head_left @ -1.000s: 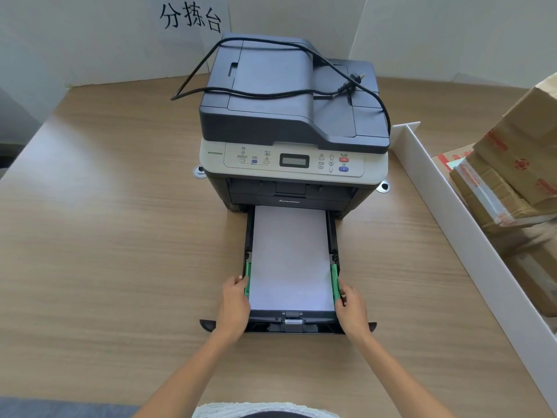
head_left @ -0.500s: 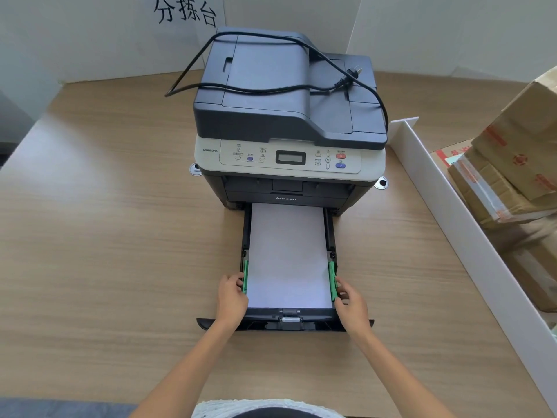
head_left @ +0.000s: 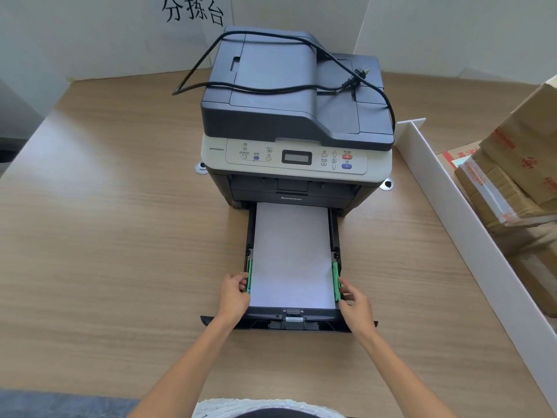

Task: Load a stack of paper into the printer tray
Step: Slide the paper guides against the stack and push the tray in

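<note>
The wood-grain counter (head_left: 120,236) carries a printer (head_left: 297,116) standing beyond the fingers (head_left: 241,282), with its pulled-out tray (head_left: 289,322) over the counter top between them. To the right of the fingers, well apart, a white divider board (head_left: 470,224) stands on edge, with cardboard boxes (head_left: 518,176) behind it.

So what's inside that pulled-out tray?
A white paper stack lies flat in the tray, between two green guides that the left hand and right hand touch. Its far end runs under the printer, hidden, as is the tray floor.
</note>
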